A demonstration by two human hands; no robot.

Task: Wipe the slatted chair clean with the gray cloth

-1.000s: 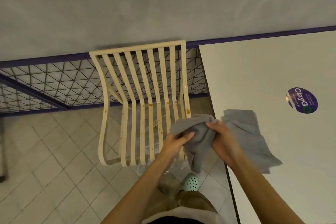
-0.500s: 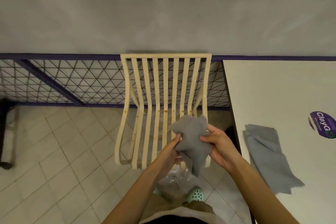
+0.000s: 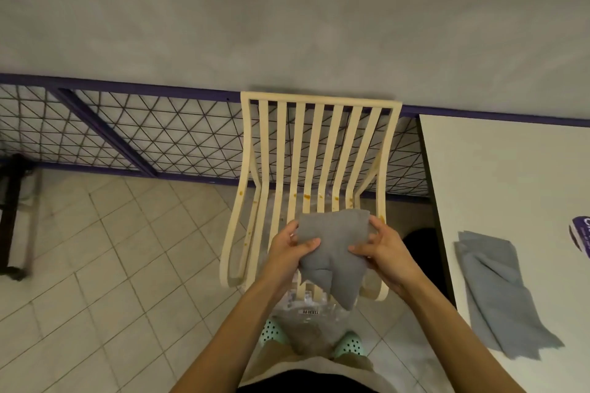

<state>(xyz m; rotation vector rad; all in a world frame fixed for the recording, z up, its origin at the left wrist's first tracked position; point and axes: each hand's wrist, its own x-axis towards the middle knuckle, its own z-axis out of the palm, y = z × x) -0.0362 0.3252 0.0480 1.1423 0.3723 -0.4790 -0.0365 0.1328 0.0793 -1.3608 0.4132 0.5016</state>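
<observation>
Centre frame: left hand [image 3: 287,249] and right hand [image 3: 388,252] both pinch the crumpled gray cloth [image 3: 332,252], thumbs on top, fingers curled beneath, held above the seat of the cream slatted chair [image 3: 314,150], orange-stained. Pale tiled floor [image 3: 105,249] lower left. White table [image 3: 504,182] at right carries a second gray cloth [image 3: 498,297].

Both forearms run bare from the left hand [image 3: 287,249] and the right hand [image 3: 388,254] back to the lower edge. Below the hands, toward the person, sit two mint-green clogs, the left clog [image 3: 271,331] and the right clog [image 3: 350,343], their tops dotted with round holes. Nearer still come olive-khaki trousers [image 3: 354,360], then a pale beige hem [image 3: 319,366] over a dark garment [image 3: 306,385].
</observation>
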